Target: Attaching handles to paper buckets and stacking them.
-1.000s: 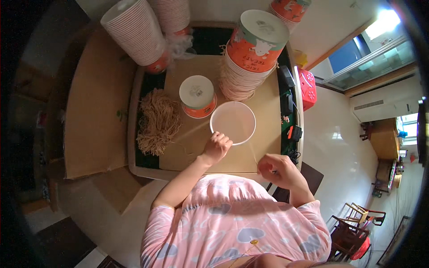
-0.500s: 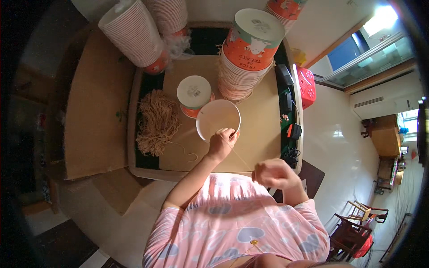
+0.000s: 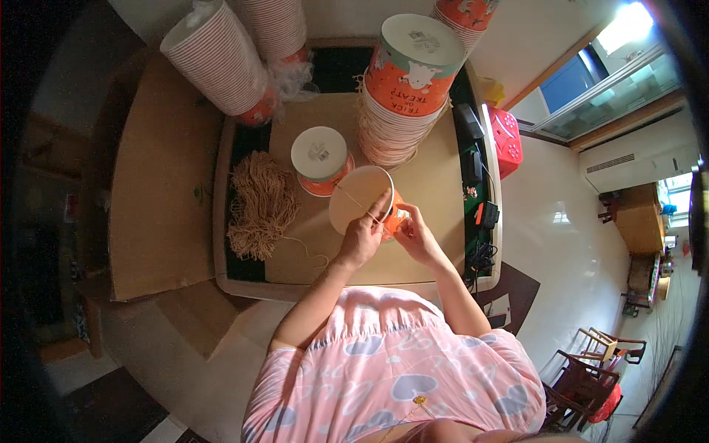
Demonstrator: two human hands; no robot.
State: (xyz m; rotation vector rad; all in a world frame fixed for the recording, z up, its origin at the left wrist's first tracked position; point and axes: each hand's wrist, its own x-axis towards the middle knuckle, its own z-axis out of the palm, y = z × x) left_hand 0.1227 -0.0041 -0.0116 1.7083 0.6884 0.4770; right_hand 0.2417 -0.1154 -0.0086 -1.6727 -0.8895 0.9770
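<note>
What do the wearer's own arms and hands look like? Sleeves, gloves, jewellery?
Left hand and right hand ungloved; forearms bare, no watch or bracelet visible. Short, loose pink sleeves, part of a top with greyish hearts and pale lettering.

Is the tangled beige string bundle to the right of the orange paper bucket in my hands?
No, the tangled beige string bundle lies left of the held orange paper bucket.
</note>
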